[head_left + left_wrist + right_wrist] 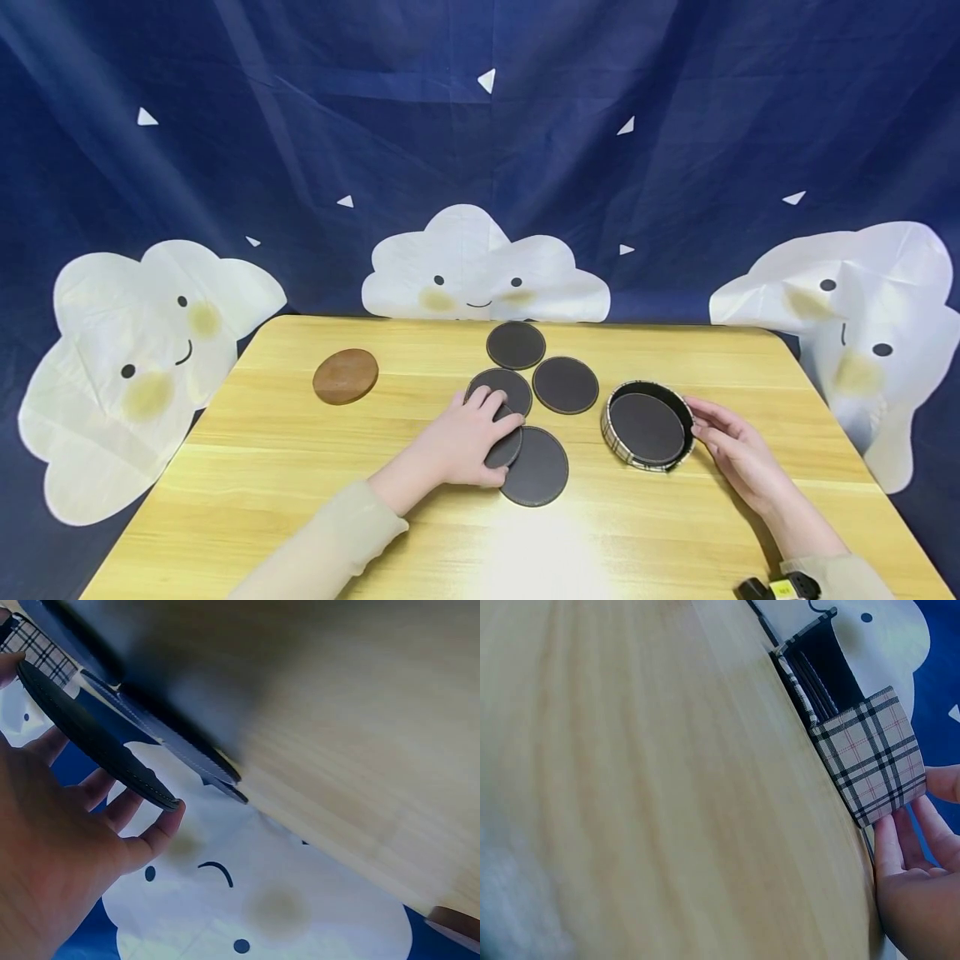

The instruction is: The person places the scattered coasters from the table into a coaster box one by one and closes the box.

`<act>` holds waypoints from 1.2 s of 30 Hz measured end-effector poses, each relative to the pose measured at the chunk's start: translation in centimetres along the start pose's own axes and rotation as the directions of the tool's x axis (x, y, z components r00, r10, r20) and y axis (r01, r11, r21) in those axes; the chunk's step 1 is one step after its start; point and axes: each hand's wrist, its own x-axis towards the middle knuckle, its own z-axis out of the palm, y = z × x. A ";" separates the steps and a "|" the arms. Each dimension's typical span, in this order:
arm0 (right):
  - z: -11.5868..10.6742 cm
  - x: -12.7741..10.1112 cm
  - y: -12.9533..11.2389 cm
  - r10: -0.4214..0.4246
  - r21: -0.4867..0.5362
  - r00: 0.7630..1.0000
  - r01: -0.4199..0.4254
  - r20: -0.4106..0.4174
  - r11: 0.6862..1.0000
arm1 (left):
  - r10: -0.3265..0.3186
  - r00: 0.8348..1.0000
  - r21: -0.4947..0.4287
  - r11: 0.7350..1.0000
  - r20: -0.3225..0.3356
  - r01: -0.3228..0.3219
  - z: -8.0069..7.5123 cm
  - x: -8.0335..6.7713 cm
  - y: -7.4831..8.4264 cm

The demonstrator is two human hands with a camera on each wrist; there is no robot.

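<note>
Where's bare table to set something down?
On the yellow wooden table: between the brown round disc and black round stitched coasters; between disc and beige cloth left sleeve; far-right corner, beyond the right hand. Crowded: centre, from the left hand to the round plaid-walled holder.

On the table [247, 467], a disc [346, 377] is set well apart at the left. Around the middle, four coasters are spread: the farthest coaster [516, 343] is placed toward the curtain [480, 150] behind; the second coaster [512, 388] is laid before it, slightly left; the third coaster [566, 385] is set to the second's right; the nearest coaster [536, 468] is placed in front. Between the second and nearest ones, a raised coaster [504, 452] is held by the left hand [472, 437]. At the right, coasters are contained in a holder [615, 444], held at its right side by the right hand [738, 454].
</note>
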 end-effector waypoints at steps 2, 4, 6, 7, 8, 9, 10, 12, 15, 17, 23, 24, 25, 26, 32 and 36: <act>0.0 0.1 0.0 -0.002 0.003 1.000 0.002 -0.001 1.000 | 0.005 1.000 0.003 1.000 -0.001 -0.005 -0.1 0.5 0.2; 0.0 0.1 0.0 -0.006 0.013 1.000 0.006 0.002 1.000 | 0.008 1.000 0.008 1.000 -0.003 -0.008 -0.2 1.1 0.4; 0.0 0.1 0.0 -0.011 0.021 1.000 0.011 0.003 1.000 | 0.013 1.000 0.024 1.000 -0.005 -0.013 -0.4 1.6 0.6; 0.0 0.1 0.0 -0.013 0.024 1.000 0.013 0.006 1.000 | 0.015 1.000 0.031 0.999 -0.007 -0.015 -0.5 1.9 0.8; 0.0 0.1 0.0 -0.016 0.027 1.000 0.015 0.007 1.000 | 0.018 1.000 0.039 0.999 -0.008 -0.017 -0.6 2.2 0.9; 0.0 0.2 0.0 -0.018 0.031 1.000 0.018 0.009 0.999 | 0.020 1.000 0.048 0.999 -0.009 -0.020 -0.7 2.4 1.0; 0.0 0.2 0.0 -0.019 0.033 1.000 0.019 0.010 0.999 | 0.023 1.000 0.055 0.998 -0.008 -0.022 -0.8 2.7 1.2; 0.0 0.2 0.0 -0.018 0.031 1.000 0.017 0.008 0.999 | 0.027 1.000 0.068 0.997 -0.002 -0.027 -1.1 3.4 1.4; 0.1 0.1 -0.1 -0.018 0.031 1.000 0.018 0.009 0.999 | 0.031 0.999 0.076 0.997 0.005 -0.032 -1.4 4.3 1.8; 0.1 0.1 -0.1 -0.022 0.032 1.000 0.022 0.012 0.999 | 0.035 0.999 0.074 0.997 0.008 -0.035 -1.6 4.9 2.0; 0.1 0.2 0.0 -0.033 0.043 0.999 0.032 0.025 0.999 | 0.053 0.998 0.066 0.996 -0.012 -0.053 -2.0 6.8 2.7; 0.1 0.2 0.0 -0.034 0.041 0.999 0.033 0.025 0.999 | 0.059 0.998 0.072 0.996 -0.015 -0.058 -2.1 7.2 2.8; 0.1 0.3 0.0 -0.034 0.039 0.999 0.033 0.023 0.999 | 0.064 0.998 0.080 0.995 -0.018 -0.063 -2.1 7.5 3.0; 0.1 0.3 0.0 -0.034 0.038 0.999 0.033 0.023 0.999 | 0.070 0.997 0.089 0.994 -0.022 -0.067 -2.2 7.8 3.1; 0.0 0.2 0.1 -0.028 0.024 0.999 0.028 0.015 0.999 | 0.105 0.994 0.146 0.984 -0.023 -0.100 -2.9 9.5 4.3; 0.0 0.1 0.1 -0.032 0.021 0.999 0.032 0.012 0.999 | 0.121 0.993 0.175 0.978 -0.011 -0.117 -3.5 10.5 5.1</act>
